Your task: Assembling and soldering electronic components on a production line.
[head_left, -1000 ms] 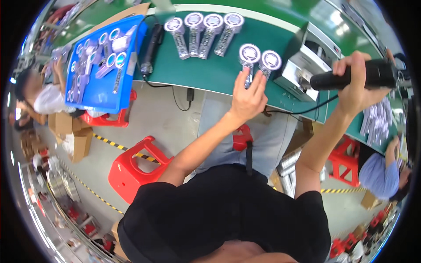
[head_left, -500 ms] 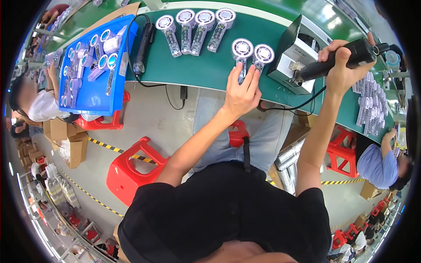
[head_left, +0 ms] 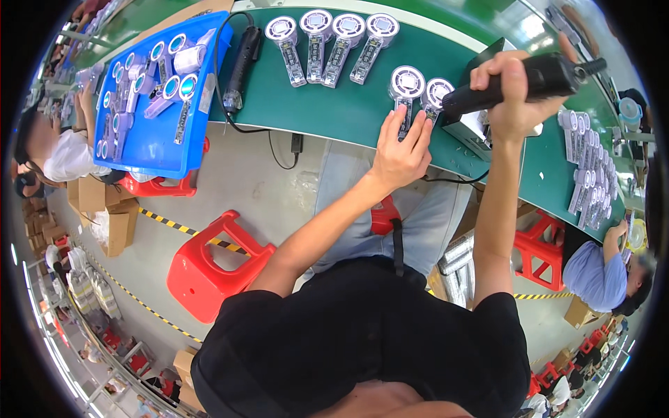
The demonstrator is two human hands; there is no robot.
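My right hand (head_left: 516, 97) is wrapped around a black electric screwdriver (head_left: 470, 99), its tip end beside the round head of a handheld device (head_left: 439, 90). Whether the tip touches it, I cannot tell. My left hand (head_left: 403, 155) lies with fingers stretched over the handles of that device and of another handheld device (head_left: 407, 82) to its left. Both have round white ring-shaped heads and handles with exposed circuitry. Farther back, several similar devices (head_left: 348, 28) lie in a row on the green table mat (head_left: 313, 108).
At the left, a blue bin (head_left: 157, 164) holds several devices beside a second black screwdriver (head_left: 242, 70) with a cord. A box-shaped screw feeder (head_left: 474, 136) stands under my right hand. More devices (head_left: 591, 167) cover the right table end. A red stool (head_left: 191, 279) stands lower left.
My right hand has brought the screwdriver left, from the screw feeder to the right-hand device. My left hand stays on the two handles. The whole view has shifted slightly.
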